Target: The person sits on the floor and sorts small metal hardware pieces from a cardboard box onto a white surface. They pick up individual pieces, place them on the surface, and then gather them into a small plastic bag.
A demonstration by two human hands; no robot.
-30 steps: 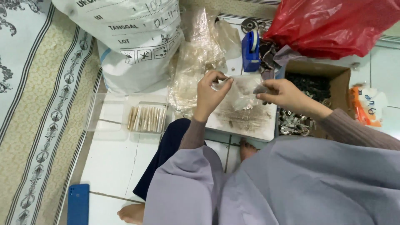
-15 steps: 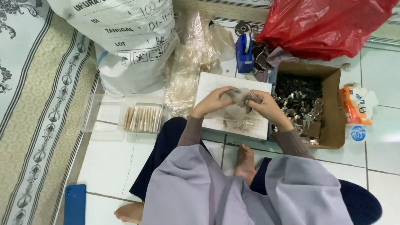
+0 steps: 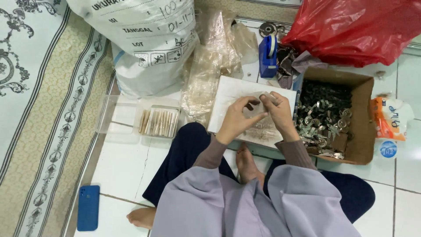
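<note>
Both hands now meet over the white board (image 3: 228, 94), where a second ago the right one reached toward the cardboard box (image 3: 364, 114); the left hand (image 3: 237, 120) and right hand (image 3: 277, 112) pinch a small clear plastic pouch (image 3: 262, 103) between them, fingers closed on its edges; the pouch sits just above the board, its long axis roughly level, running from one hand across to the other; it looks thin, glossy and crinkled, with what is inside too small to make out; the board is flat, matte and rectangular; the box to the right is brown with raw edges, heaped with small shiny metal clips (image 3: 322, 125); crumpled clear bags (image 3: 206, 79) lie to the left, beside a clear tray (image 3: 116, 116) of pale wooden sticks (image 3: 158, 122).
</note>
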